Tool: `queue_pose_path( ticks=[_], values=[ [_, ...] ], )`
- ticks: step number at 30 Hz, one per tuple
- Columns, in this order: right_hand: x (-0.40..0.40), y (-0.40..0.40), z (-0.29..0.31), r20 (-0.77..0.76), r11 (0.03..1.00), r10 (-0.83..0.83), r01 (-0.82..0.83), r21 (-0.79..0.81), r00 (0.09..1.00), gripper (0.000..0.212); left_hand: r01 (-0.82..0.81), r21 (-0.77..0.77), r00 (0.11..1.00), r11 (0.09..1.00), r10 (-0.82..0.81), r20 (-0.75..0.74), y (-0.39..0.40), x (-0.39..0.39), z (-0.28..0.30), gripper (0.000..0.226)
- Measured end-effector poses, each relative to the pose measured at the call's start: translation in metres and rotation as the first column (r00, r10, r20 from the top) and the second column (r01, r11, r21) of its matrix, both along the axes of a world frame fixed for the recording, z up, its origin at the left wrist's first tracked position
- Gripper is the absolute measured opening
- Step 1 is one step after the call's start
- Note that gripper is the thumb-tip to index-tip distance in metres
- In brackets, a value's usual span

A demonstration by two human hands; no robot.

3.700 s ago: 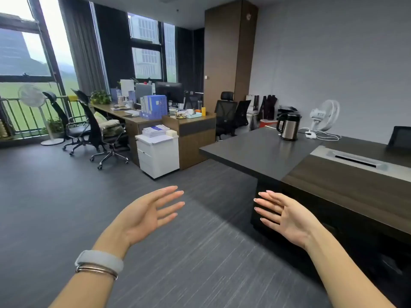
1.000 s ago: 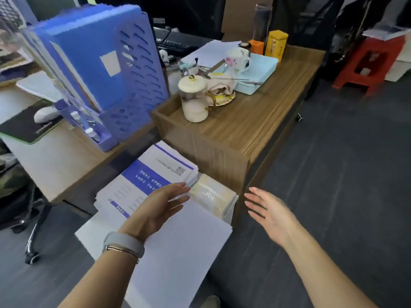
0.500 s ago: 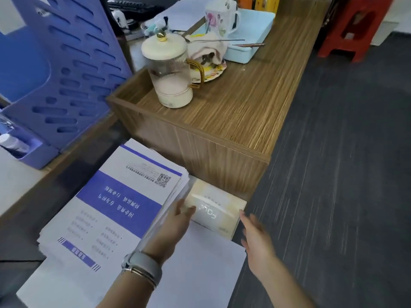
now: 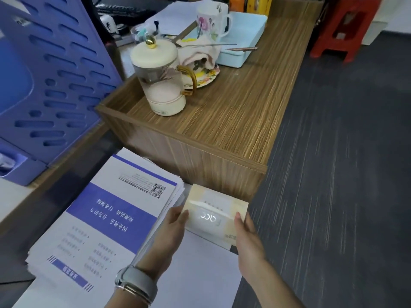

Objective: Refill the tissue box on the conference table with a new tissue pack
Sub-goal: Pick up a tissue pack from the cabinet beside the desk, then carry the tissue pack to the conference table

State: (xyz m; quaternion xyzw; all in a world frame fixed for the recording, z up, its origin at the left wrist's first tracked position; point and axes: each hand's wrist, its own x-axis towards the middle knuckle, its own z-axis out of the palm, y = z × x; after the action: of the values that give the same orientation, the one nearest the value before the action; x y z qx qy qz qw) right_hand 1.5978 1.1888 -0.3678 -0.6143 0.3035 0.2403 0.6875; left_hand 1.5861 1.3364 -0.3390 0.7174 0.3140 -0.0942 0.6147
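Note:
A cream-coloured tissue pack [image 4: 212, 215] in shiny wrap lies on the white cabinet top [image 4: 195, 272], beside a stack of blue-and-white leaflets [image 4: 106, 221]. My left hand [image 4: 172, 230] grips the pack's left end and my right hand [image 4: 246, 236] grips its right end. The pack sits between both palms, right under the end of the wooden side desk [image 4: 222, 121]. No tissue box or conference table is in view.
On the side desk stand a lidded glass jug [image 4: 161, 83], a floral mug [image 4: 211, 21] in a light blue tray [image 4: 242, 38], and a cloth on a plate. A blue file rack [image 4: 51, 72] rises at left. Dark carpet [image 4: 333, 174] and a red stool [image 4: 347, 25] lie right.
I walked from the conference table to the white cabinet. Both hands, open a second ago, have closed onto the two ends of the tissue pack.

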Motion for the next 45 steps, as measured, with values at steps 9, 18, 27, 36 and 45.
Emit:
queue_pose_path(
  ticks=[9, 18, 27, 36, 45],
  values=[
    [-0.032, -0.057, 0.118, 0.151, 0.984, -0.177, 0.172, 0.046, 0.973, 0.027, 0.068, -0.058, 0.979, 0.996, -0.055, 0.198, -0.047, -0.029, 0.107, 0.009],
    [-0.130, -0.201, 0.265, 0.410, 0.901, -0.422, 0.425, 0.090, 0.808, 0.028, 0.521, -0.255, 0.824, 0.814, -0.403, 0.398, -0.173, -0.050, 0.220, 0.039],
    [-0.363, -0.355, 0.355, 0.613, 0.596, -0.638, 0.803, 0.010, 0.466, 0.026, 0.959, -0.220, 0.273, 0.178, -0.784, 0.558, -0.396, -0.184, 0.317, 0.038],
    [-0.675, -0.429, 0.374, 0.610, 0.113, -0.785, 0.993, -0.031, 0.109, 0.023, 0.911, -0.345, -0.005, -0.226, -0.843, 0.538, -0.548, -0.470, 0.335, 0.027],
    [-0.895, -0.466, 0.359, 0.570, -0.255, -0.787, 0.966, 0.048, -0.236, 0.020, 0.766, -0.407, -0.282, -0.498, -0.828, 0.484, -0.650, -0.688, 0.328, 0.022]
  ],
)
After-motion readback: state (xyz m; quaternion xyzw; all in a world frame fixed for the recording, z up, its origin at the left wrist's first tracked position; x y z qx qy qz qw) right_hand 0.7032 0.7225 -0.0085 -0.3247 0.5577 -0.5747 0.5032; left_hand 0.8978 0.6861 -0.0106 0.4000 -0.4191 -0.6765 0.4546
